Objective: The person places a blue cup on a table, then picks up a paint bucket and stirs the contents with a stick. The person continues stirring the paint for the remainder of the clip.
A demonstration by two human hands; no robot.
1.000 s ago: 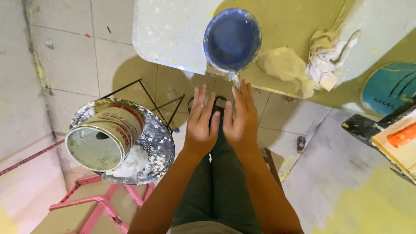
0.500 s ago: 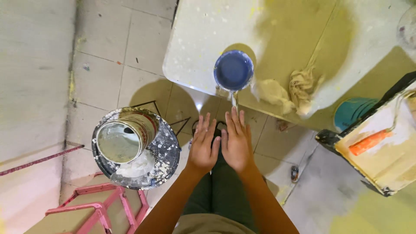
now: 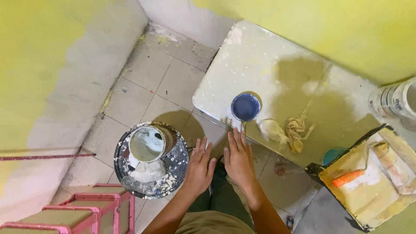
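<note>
Fingers of both hands are stretched out flat and slightly spread, grasping nothing; the left hand [image 3: 200, 167] and right hand [image 3: 238, 158] hover side by side, palms down, fingertips pointing away from the person toward the table. Just beyond the right fingertips sits a small round blue bowl [image 3: 245, 107], smooth and glossy, resting near the edge of a flat pale board table [image 3: 260, 56] that is speckled and stained a dull yellow-brown. To the right of the fingers, on the same surface, lies a crumpled cream rag [image 3: 286, 130], soft and stringy, its long axis running away from the person. Left of the left hand stands a cylindrical metal paint can [image 3: 149, 143], tilted with its open mouth facing up and leftward, on a round paint-spattered tray [image 3: 173, 173]. Farther right is a rectangular roller tray [image 3: 368, 195] with an orange-handled roller [image 3: 349, 178] lying crosswise.
</note>
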